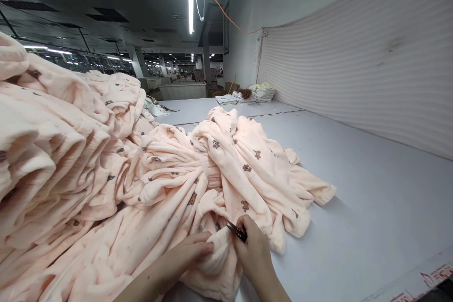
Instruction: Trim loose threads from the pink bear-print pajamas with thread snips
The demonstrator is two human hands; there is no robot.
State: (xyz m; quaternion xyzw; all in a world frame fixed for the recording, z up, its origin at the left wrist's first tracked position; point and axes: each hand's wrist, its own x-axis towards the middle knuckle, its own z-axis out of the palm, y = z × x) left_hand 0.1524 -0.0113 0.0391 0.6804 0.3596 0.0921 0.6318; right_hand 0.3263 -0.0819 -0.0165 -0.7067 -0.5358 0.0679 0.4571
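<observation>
Pale pink plush garments [244, 184] with small brown bear prints lie heaped on the table before me. My left hand [196, 251] grips a fold of the nearest garment, the cloth pinched between thumb and fingers. Close to its right, my right hand [252, 247] is closed around small dark thread snips [236, 231]. Their tips point up and left and reach the edge of the same fold. Whether the blades are apart or together is too small to tell.
A tall pile of the same pink cloth [53, 151] fills the left side. Stacks of folded white fabric [262, 93] and papers stand at the table's [371, 198] far end. A striped pale sheet [354, 56] covers the wall on the right.
</observation>
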